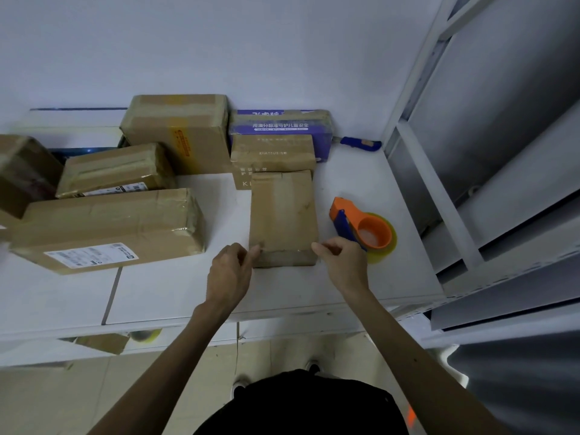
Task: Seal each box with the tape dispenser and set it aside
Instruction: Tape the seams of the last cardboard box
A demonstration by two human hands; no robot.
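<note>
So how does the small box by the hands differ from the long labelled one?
The small box points away from the person; the long box lies crosswise and is bigger. The long box shows a white label; the small box none. The left hand and right hand are at the small box's near corners; neither touches the long box. Both are taped brown cardboard.

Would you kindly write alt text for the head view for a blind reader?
A left hand and right hand hold the near corners of a small cardboard box on a table; a tape dispenser lies beside it, larger boxes left.
</note>
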